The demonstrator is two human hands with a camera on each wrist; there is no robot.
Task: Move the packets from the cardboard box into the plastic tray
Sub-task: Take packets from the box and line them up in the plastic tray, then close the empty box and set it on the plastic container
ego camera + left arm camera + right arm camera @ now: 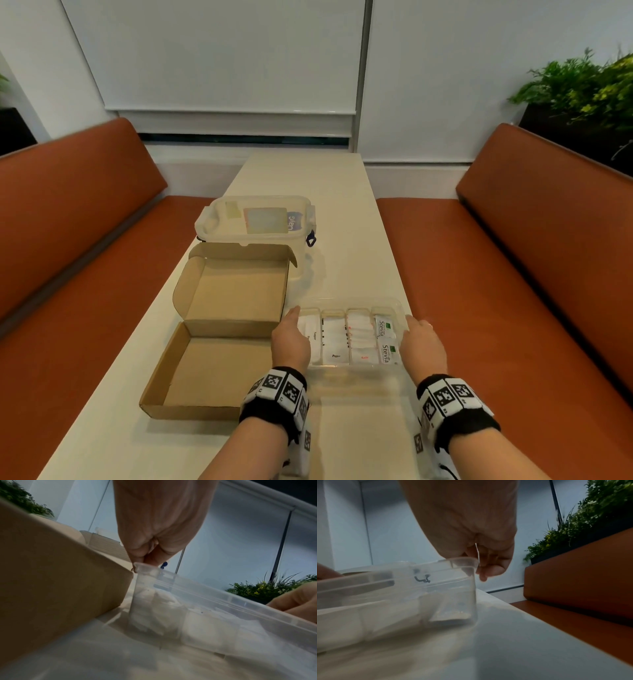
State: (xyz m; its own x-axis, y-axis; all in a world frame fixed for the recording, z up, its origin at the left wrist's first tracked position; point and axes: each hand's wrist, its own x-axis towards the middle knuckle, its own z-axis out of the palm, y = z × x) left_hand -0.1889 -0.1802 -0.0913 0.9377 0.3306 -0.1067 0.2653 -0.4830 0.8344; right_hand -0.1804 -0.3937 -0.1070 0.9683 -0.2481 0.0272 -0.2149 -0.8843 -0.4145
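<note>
**Mia:** What was on the worktop [346,212]?

**Ben:** It was long, smooth and pale. A brown cardboard box [209,370] sat on it with its lid flipped back. The box was flat and square, and I saw nothing inside it.

**Mia:** Where were the packets?

**Ben:** In the plastic tray [356,371], just to the right of the box. The tray was clear and thin, with four long slots side by side. The packets [334,337] were small, flat, white paper ones, stacked in the slots. I counted two Stevia packets [385,339] with green marks in the slot farthest right. One packet said Pepper and one said Salt. The rest overlapped too much to count, maybe a dozen or more.

**Mia:** What were the hands doing?

**Ben:** The left hand [291,341] had its grip clamped on the tray's left end, fingers curled on the rim by the box. The right hand [423,346] had its grip clamped on the tray's right end, fingers curled under the lip. Each wrist wore one black band with black-and-white square marks.

**Mia:** Anything else?

**Ben:** One clear tub with a lid [255,219] stood behind the box. Two orange padded benches [513,267] ran along the sides, and green plants [582,82] sat on the right.
</note>
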